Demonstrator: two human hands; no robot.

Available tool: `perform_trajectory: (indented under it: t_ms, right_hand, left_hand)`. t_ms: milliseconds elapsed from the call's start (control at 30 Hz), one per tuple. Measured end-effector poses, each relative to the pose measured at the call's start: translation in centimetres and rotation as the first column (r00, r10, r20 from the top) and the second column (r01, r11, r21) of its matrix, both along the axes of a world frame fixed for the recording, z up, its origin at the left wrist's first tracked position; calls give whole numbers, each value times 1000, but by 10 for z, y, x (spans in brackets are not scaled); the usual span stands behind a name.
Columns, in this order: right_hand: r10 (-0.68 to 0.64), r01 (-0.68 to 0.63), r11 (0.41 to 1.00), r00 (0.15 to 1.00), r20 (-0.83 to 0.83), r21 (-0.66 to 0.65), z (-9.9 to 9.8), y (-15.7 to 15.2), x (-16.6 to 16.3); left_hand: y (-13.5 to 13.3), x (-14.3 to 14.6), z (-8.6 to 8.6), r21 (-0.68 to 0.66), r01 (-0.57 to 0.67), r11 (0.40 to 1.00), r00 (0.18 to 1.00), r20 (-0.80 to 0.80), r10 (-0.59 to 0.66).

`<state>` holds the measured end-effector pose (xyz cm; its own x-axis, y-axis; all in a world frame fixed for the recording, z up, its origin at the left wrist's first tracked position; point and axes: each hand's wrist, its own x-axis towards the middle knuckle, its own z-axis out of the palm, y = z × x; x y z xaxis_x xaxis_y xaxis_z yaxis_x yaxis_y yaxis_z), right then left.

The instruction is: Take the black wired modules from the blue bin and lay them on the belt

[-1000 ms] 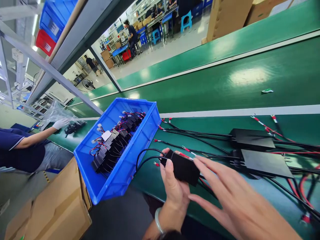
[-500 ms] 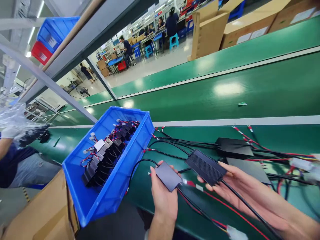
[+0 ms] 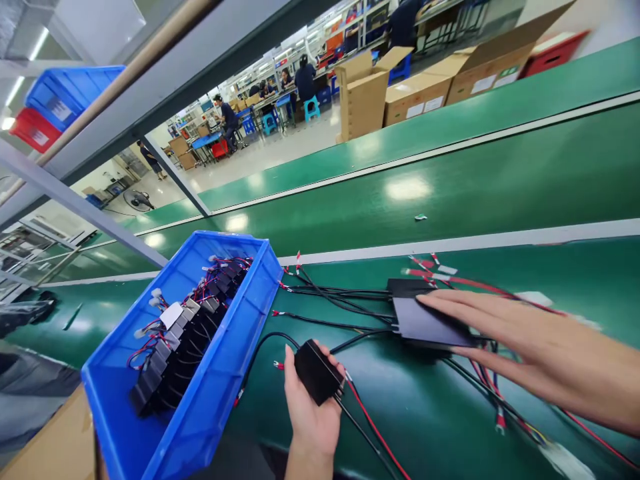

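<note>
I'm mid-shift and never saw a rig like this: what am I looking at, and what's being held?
There's no machine: these are a person's bare hands, filmed by a camera on their head looking forward and down. The left hand holds a black box with wires attached. The right hand is over flat dark boxes on the green bench; its grip is unclear. To the left, a blue bin holds many wired parts.

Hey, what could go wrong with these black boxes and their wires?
The crossing cables could tangle if boxes move. The black box in the left hand trails wires at both ends, so a snag might tug it free. The right hand lies over the grey-topped box, and might drag it.
</note>
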<state>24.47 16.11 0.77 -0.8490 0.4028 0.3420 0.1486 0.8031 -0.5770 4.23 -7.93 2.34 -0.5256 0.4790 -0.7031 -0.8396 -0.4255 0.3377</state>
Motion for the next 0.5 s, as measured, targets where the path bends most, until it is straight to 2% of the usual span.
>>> perform_trajectory:
  t_ms: [67, 100, 167, 233, 300, 400, 467, 500]
  right_hand:
    - [56, -56, 975, 998, 8, 215, -22, 1, -2]
    - [56, -57, 964, 998, 14, 258, -34, 2, -1]
    - [25, -35, 967, 999, 43, 251, -56, 5, 4]
    - [32, -51, 973, 996, 83, 227, -67, 6, 9]
    - [34, -53, 969, 996, 82, 243, -62, 1, 9]
    - [-26, 45, 965, 997, -75, 260, -32, -21, -4]
    - [-27, 55, 986, 985, -172, 158, -8, -46, -18]
    - [2, 15, 996, 982, -191, 86, 1, -59, -24]
  left_hand:
    - [1, 2, -1, -9, 7, 1000, 1000, 9, -7]
    - [1, 2, -1, -11, 14, 1000, 1000, 10, -14]
    - [1, 3, -2, -14, 24, 1000, 1000, 9, -24]
    - [3, 5, -2, -19, 17, 1000, 1000, 12, -16]
    - [7, 7, -1, -15, -5, 1000, 1000, 11, 5]
    - [15, 14, 1, 44, -25, 999, 1000, -12, 25]
    - [19, 19, 1, 107, -18, 994, 999, -40, 22]
    - [21, 22, 1, 140, -7, 990, 998, -58, 15]
